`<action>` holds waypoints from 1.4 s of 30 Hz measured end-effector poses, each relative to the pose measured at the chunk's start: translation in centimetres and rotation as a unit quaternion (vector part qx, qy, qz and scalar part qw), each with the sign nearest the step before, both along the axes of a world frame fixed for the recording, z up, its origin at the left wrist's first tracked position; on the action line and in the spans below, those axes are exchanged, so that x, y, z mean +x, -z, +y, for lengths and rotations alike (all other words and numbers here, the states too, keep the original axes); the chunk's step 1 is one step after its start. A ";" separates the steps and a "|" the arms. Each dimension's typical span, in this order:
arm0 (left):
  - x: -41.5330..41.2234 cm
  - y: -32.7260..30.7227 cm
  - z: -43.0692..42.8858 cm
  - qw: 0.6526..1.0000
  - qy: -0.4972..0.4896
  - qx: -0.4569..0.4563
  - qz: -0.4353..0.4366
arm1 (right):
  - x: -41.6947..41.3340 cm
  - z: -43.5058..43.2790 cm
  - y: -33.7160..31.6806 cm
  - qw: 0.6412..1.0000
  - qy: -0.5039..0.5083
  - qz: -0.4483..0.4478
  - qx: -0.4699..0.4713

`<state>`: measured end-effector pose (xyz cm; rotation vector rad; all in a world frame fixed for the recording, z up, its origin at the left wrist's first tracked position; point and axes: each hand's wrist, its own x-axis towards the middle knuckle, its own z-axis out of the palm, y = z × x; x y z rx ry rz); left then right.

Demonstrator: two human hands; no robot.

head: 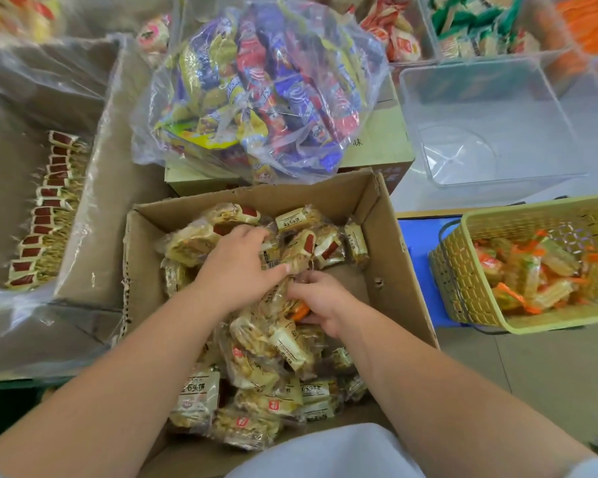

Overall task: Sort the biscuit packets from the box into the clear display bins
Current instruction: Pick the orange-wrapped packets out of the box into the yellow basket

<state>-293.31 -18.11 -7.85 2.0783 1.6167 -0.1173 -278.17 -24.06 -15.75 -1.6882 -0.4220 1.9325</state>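
Cardboard box (390,288), centre, holds the loose biscuit packets (290,343). Left hand (239,267) and right hand (320,300) both clasp packets in the pile. Risk: slippery wrappers, overfull grasp; packets may drop short of the empty clear bin (491,122) at two o'clock.

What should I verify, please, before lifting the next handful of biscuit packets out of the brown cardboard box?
1. Right hand grip on the beige biscuit packets: ok, its fingers curl round some.
2. Left hand grip: cannot tell; its fingers lie over the pile and the hold is unclear.
3. One kind only in the handful: not ok, an orange wrapper shows by the right hand.
4. Clear plastic display bin has room: ok, it looks empty.
5. Brown cardboard box flaps out of the way: ok, they stand open.
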 end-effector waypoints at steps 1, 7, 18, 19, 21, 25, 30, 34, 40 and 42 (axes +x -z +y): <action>0.4 0.7 0.6 1.000 -0.005 -0.015 0.016 | 0.2 -0.4 -0.4 1.000 -0.010 -0.018 0.009; 1.8 3.7 2.8 0.991 0.007 -0.038 0.126 | 3.5 -3.6 -4.3 0.984 -0.095 -0.135 0.064; 1.2 6.2 1.7 0.998 -0.022 0.042 0.051 | 7.1 -8.5 -8.4 0.876 -0.179 -0.368 0.254; 1.0 6.4 1.7 0.997 -0.017 0.043 0.058 | 7.2 -8.9 -8.6 0.861 -0.195 -0.387 0.267; 0.9 6.2 1.7 0.992 0.022 0.042 0.113 | 7.4 -9.7 -9.0 0.841 -0.215 -0.411 0.277; 1.3 4.8 0.3 0.978 0.102 0.050 0.173 | 7.2 -10.1 -10.1 0.855 -0.209 -0.391 0.268; 2.5 2.9 -4.1 0.989 0.112 0.036 0.091 | 8.1 -10.6 -11.6 0.832 -0.221 -0.409 0.304; 3.8 1.0 -7.4 0.992 0.115 0.047 0.003 | 9.7 -11.0 -12.6 0.809 -0.242 -0.423 0.328; 5.8 -0.7 -10.4 0.995 -0.004 0.012 -0.103 | 12.6 -11.1 -13.1 0.780 -0.275 -0.446 0.342; 6.3 -1.4 -11.0 0.990 -0.059 0.012 -0.128 | 14.3 -10.9 -13.3 0.799 -0.262 -0.413 0.348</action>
